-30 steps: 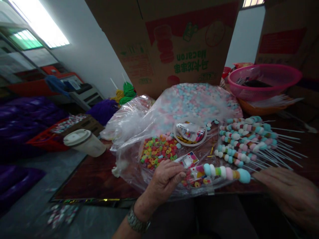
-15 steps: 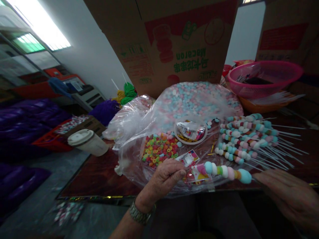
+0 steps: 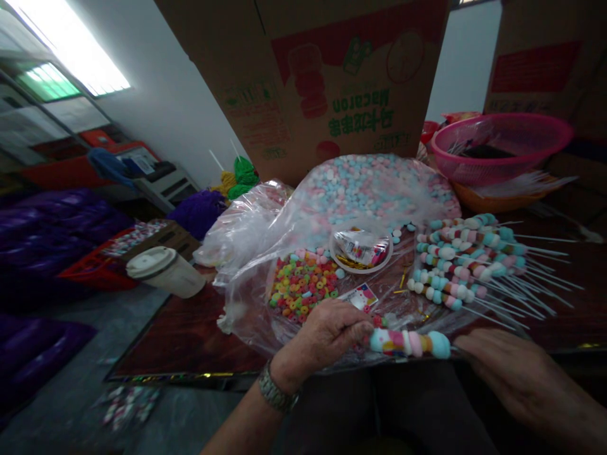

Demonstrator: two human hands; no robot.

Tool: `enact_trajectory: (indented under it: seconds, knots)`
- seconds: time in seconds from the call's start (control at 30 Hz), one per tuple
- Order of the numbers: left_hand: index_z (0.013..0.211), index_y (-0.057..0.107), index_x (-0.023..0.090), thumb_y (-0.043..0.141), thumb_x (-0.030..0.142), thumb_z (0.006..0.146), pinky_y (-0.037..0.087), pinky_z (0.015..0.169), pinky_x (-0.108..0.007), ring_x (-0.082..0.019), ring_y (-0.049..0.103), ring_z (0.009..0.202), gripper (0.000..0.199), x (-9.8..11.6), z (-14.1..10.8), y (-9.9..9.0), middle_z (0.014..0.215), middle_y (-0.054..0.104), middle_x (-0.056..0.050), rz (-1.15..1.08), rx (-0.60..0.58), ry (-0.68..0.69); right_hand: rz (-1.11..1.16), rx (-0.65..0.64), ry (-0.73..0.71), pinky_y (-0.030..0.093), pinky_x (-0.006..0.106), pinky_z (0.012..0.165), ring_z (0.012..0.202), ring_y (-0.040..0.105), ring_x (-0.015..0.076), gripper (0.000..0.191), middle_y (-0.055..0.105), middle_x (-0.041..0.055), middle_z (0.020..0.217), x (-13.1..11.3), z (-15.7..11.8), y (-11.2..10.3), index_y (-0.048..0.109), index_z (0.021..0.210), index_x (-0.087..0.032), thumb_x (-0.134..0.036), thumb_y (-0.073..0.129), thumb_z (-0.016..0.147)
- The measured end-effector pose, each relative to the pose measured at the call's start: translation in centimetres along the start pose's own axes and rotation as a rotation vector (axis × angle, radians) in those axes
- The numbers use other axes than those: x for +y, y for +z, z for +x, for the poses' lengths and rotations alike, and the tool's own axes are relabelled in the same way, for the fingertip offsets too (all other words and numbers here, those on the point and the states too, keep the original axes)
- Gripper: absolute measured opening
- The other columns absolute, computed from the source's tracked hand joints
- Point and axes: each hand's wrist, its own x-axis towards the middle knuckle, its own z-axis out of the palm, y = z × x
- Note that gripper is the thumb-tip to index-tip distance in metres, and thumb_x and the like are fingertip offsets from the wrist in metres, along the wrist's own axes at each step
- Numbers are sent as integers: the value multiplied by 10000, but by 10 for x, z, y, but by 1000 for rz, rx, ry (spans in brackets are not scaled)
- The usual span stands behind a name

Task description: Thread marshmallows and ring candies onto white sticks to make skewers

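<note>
Candy skewer [image 3: 408, 344] at tbl edge [image 3: 190, 376], L hand [image 3: 325, 335], R hand [image 3: 515, 370]

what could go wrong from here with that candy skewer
The pastel candy skewer is held near the edge of the dark wooden table, so it might slip from the left hand and fall. Its thin white stick could prick the right hand. The nearby stacked skewers might get knocked.

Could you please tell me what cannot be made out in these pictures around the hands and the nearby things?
In the head view:
- The skewer's left end: hidden by the left hand's grip.
- The right hand: cut off by the lower right edge.
- The dark item in the pink basket: partly hidden by the basket's wall, and too dark to name.
- The packet's print, in the small dish: too small to read.
</note>
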Motion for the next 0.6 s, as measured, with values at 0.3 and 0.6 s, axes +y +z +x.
enact_trajectory:
  seconds: [0.3,0.6]
  knots:
    - [785,634,216,713,527,610,387,795,-336,-226,596,672,365,14,9,5,658,630,-30,392,-212,41,199,-110,90,489,224,597,684,620,154,230,662,38,773,-10,8,9,631,891,-220,-197,402,884]
    - [751,626,237,757,426,588,331,423,-215,-165,560,474,282,17,43,25,547,588,24,107,-359,103,297,-173,168,418,262,590,638,553,165,264,590,42,677,-33,25,49,581,772,-173,-144,335,866]
